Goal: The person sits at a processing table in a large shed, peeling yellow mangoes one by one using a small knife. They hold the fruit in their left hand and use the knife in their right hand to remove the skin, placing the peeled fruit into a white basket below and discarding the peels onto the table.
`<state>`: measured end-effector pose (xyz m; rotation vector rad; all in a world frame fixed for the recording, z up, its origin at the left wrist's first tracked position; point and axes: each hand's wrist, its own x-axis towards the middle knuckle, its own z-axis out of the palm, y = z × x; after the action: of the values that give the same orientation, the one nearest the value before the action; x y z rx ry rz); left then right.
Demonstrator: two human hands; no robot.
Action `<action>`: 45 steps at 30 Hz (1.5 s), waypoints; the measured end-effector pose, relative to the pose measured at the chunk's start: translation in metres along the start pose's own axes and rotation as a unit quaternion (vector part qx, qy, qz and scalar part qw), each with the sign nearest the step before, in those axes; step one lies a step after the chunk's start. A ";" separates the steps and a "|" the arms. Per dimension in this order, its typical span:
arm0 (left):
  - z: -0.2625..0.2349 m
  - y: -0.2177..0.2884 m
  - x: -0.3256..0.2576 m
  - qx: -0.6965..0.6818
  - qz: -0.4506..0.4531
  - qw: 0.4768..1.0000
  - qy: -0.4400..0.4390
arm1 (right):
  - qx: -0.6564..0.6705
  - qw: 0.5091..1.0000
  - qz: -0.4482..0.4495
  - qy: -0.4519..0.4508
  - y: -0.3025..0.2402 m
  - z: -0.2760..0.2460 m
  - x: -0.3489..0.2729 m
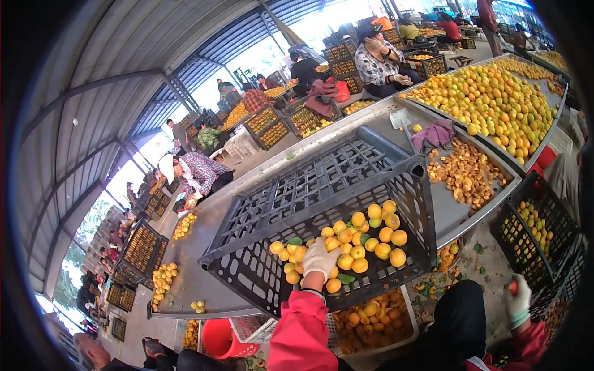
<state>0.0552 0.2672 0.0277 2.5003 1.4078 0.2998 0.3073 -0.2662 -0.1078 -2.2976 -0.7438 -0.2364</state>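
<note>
A black plastic crate (247, 266) lies tipped on the edge of a grey metal table (204, 247), with a heap of yellow-orange fruits (371, 238) and a few green leaves in its lower end. My left hand (320, 258), in a white glove and pink sleeve, rests on the fruits in the crate with bent fingers. Whether it grips a fruit is hidden. My right hand (517, 300), also gloved, hangs low at the right beside my dark trouser leg, closed around a small red object (513, 285).
A white basket (408, 328) of cut fruit stands under the crate, with a red bucket (219, 337) to its left. Halved fruits (467, 173) and a purple cloth (433, 135) lie on the table, whole fruits (495, 105) behind. Another black crate (532, 229) stands at right. Other people sit among stacked crates.
</note>
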 end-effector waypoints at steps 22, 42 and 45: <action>0.005 0.080 -0.231 -0.890 -0.006 0.363 -0.275 | 0.455 0.787 0.040 -0.414 -0.288 0.016 -0.017; 0.003 0.064 -0.267 -0.624 0.048 0.745 -0.229 | 0.108 0.915 -0.189 -0.341 -0.278 0.014 -0.034; 0.006 0.066 -0.269 -0.594 0.053 0.779 -0.191 | 0.136 0.915 -0.171 -0.339 -0.273 0.022 -0.042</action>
<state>-0.0274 0.0024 0.0289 1.4251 0.5487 0.4701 0.1153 -0.1087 0.0160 -1.9523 -1.4291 0.5142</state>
